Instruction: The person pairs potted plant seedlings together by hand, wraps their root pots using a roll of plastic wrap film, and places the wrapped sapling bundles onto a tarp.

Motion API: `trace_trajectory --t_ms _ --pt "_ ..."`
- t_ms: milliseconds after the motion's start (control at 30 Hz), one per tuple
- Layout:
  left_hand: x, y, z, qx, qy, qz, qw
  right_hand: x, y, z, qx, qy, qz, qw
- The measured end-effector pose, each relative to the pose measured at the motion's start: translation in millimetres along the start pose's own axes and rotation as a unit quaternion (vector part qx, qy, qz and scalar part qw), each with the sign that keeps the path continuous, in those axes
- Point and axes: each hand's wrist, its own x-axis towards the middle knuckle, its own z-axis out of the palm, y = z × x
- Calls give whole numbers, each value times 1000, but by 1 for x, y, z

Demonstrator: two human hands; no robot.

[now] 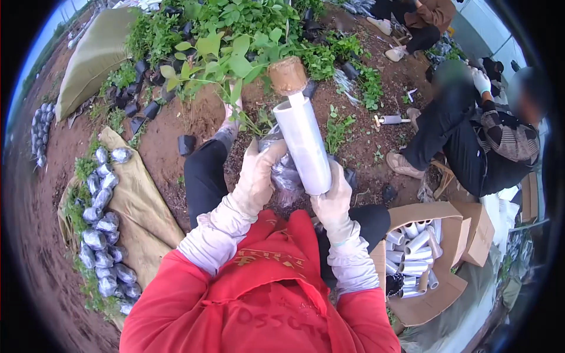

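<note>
My right hand [333, 199], in a pale glove, grips the lower end of a roll of clear stretch film [305, 144]. A white rod sticks out of the roll's upper end and carries a brown cylindrical knob [287, 75]. My left hand [257, 172], gloved too, is closed on a film-wrapped plant bundle [287, 176] just left of the roll. The roll hides part of this bundle. Green leafy stems [240, 59] rise beyond my left hand; whether they belong to the bundle I cannot tell.
An open cardboard box [432, 303] of film rolls stands at my right. Several wrapped plants [103, 235] lie on a tan cloth [138, 194] at left. Potted seedlings [235, 23] and black pots [186, 145] are ahead. A seated person [465, 129] is at right, another person [426, 20] farther back.
</note>
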Motion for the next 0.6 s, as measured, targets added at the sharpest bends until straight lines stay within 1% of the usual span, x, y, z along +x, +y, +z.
trace_trajectory --t_ms 33,67,133,167,200,267,367,400,433,467,500,533,567,600 --pt "0 2 6 -42 30 -7 999 -2 5 0 -38 4 -13 999" --pt "2 10 11 -139 82 -81 984 -1 12 -2 -75 11 -35 996" --pt "5 -1 3 -96 83 -36 991 9 20 -13 -102 29 -97 990" --pt "3 0 4 -97 101 -50 989 15 23 -19 -120 40 -118 985" --pt "2 3 6 -107 96 -49 988 18 29 -25 -123 56 -107 985" --pt "0 12 7 -126 89 -45 987 25 44 -29 -53 101 -26 993" --pt "-6 26 15 -181 55 -90 978 42 97 -21 63 5 126 990" --pt "-7 28 16 -197 41 -104 974 41 104 -12 30 -45 127 990" --pt "-7 29 16 -213 18 -109 971 31 143 13 41 -81 172 981" --pt "-4 33 14 -189 -4 -96 977 17 122 14 -9 -153 130 980" --pt "2 37 11 -165 -25 -84 982 11 96 14 -124 -254 125 951" --pt "9 41 8 -140 -45 -67 987 4 71 14 -231 -353 96 902" --pt "17 44 4 -120 -32 -76 989 1 52 3 -241 -420 -2 875" --pt "27 44 -5 -113 -4 -114 987 -1 41 -4 -288 -481 -75 825"
